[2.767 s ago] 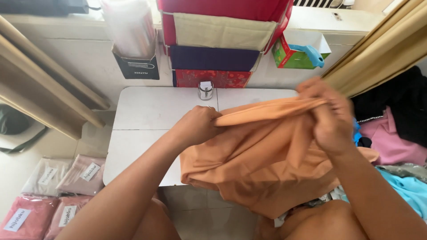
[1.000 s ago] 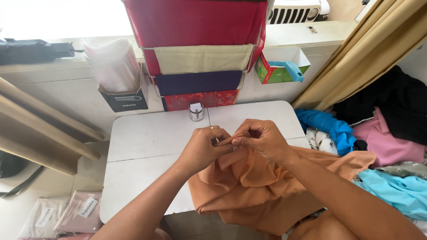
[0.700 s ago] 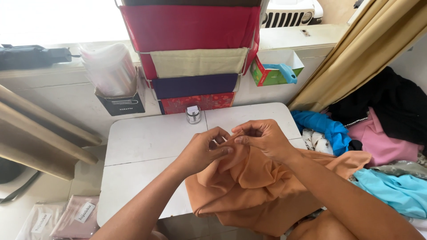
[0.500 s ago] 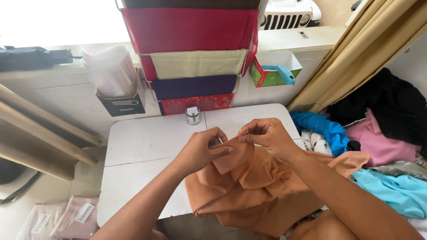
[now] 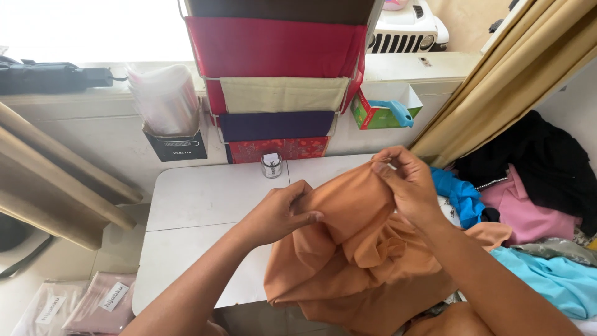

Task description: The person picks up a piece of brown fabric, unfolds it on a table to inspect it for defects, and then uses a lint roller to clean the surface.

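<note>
Both hands grip the orange cloth [image 5: 354, 249], bunched over the white surface [image 5: 205, 205]: the left hand [image 5: 280, 214] pinches a fold, the right hand [image 5: 407, 186] lifts an edge. Straightening seems underway; next, the edges need aligning.

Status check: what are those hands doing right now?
Left hand, right hand: both pinching orange cloth. Cloth bunched over white table. Nothing in the way.

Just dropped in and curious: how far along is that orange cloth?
Nothing looks folded yet: the orange cloth is bunched on the white table. Left hand and right hand each pinch its upper edge. Smoothing and folding remain.
</note>
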